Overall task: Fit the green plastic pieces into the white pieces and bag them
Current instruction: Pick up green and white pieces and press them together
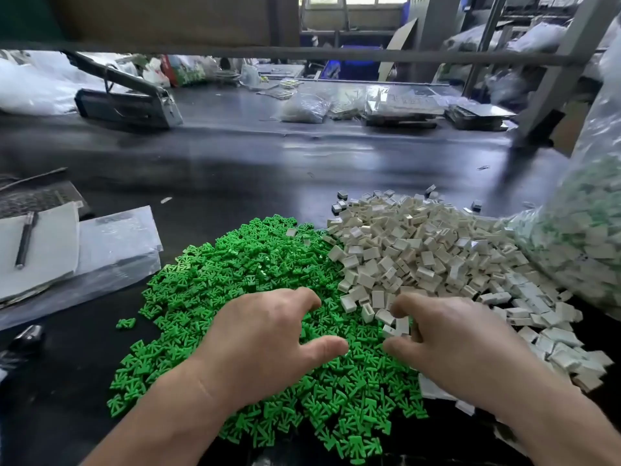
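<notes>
On the dark table's left edge a pen [24, 242] lies on a notepad [50, 260]. Over the green pieces [235, 280] hangs the left hand [265, 338], fingers bent down, thumb spread apart, nothing between them. The right hand [460, 344] curls its fingers into the white pieces [420, 250]; whether it pinches one I cannot tell.
</notes>
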Motion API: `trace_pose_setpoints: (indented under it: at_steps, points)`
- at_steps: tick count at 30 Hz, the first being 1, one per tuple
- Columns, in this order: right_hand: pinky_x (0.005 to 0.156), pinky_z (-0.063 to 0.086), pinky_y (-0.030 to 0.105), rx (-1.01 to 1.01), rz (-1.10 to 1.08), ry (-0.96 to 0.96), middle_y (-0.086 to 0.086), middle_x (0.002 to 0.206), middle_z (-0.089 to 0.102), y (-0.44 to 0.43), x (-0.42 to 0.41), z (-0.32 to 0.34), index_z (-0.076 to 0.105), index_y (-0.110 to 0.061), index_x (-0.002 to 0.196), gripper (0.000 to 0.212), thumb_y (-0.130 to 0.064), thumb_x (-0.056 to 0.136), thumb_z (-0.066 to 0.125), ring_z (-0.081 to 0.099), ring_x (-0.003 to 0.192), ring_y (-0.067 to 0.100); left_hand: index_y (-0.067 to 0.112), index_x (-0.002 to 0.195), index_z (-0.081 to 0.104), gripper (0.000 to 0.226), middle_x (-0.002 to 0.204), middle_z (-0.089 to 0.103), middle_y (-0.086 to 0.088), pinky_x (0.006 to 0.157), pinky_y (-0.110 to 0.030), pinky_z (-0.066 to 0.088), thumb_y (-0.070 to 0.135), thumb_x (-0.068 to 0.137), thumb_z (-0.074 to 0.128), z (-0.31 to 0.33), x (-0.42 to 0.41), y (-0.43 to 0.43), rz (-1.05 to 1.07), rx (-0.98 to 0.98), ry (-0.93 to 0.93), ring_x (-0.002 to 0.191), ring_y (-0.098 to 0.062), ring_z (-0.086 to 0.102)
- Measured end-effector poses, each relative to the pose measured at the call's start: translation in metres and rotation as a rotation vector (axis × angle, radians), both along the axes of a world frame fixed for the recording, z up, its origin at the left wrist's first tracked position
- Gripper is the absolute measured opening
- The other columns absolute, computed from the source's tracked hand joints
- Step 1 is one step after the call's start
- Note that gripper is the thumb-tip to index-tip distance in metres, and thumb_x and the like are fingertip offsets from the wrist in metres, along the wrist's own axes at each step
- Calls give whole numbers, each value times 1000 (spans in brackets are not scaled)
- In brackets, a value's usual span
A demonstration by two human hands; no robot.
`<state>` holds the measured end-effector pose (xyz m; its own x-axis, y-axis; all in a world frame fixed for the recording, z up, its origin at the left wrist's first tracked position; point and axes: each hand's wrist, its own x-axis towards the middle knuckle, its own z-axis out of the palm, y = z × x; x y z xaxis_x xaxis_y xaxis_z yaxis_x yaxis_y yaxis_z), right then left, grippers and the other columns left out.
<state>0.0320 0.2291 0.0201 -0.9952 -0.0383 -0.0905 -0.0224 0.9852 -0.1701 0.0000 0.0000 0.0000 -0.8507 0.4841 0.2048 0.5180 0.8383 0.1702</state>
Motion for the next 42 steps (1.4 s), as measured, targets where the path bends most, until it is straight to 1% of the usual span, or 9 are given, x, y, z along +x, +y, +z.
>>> trace_pose_setpoints:
  at_steps: [4,12,18,22,27,29,32,35,42]
  points:
    - [81,52,31,28,22,12,-16,107,67,-7,-3,-8,50,-39,126,39,-58,93,55,60,97,13,39,136,36,89,113,56,20,83,-28,51,92,67,16,-9,1,6,15,-47,46,98,-4,56]
    - [67,45,27,-31,28,118,-12,102,71,-10,-10,-19,61,-40,123,26,-44,97,58,62,87,14,34,106,61,43,91,56,20,70,-17,51,65,88,37,-10,1,13,12,-1,19,77,1,55]
    - [56,35,28,-46,86,212,-11,87,63,-7,-7,-23,56,-32,113,15,-38,103,47,57,75,15,37,104,60,28,90,55,21,69,-18,48,58,91,46,-7,1,13,-26,1,-13,79,0,54]
    - [54,35,24,-284,55,253,-13,76,56,-3,-7,-21,44,-29,99,12,-40,104,42,53,67,6,39,98,52,23,92,52,22,72,-20,44,60,89,50,-6,0,9,-24,29,-51,82,1,50]
    - [54,51,22,-734,31,241,-4,75,68,-11,-8,-26,54,-33,92,9,-33,101,56,64,61,6,35,83,47,19,80,52,18,59,-11,32,49,89,59,-10,-1,14,-44,135,-4,72,-1,49]
    - [55,54,22,-914,53,191,-3,80,71,-15,-8,-29,60,-33,94,9,-25,98,63,67,60,7,34,80,52,18,74,57,14,56,-16,41,46,87,64,-11,-1,14,-20,328,-66,67,-1,53]
    - [59,55,26,-1157,84,83,3,83,70,-19,-10,-32,66,-34,104,17,-19,97,66,69,65,15,31,82,63,14,74,67,4,54,-20,50,42,80,71,-3,-3,15,4,828,-390,60,-3,59]
    - [62,56,34,-1318,124,-1,9,88,72,-23,-10,-32,70,-22,111,17,-16,96,67,68,70,23,20,82,68,20,73,69,-7,54,-22,51,36,72,76,2,-4,16,-27,1156,-626,65,-16,65]
    - [59,56,29,-1484,131,-97,22,98,72,-22,-11,-26,72,-10,106,13,-13,93,68,67,70,22,15,87,71,20,82,71,-13,54,-25,51,28,74,78,3,-4,17,-80,1340,-752,70,-20,65]
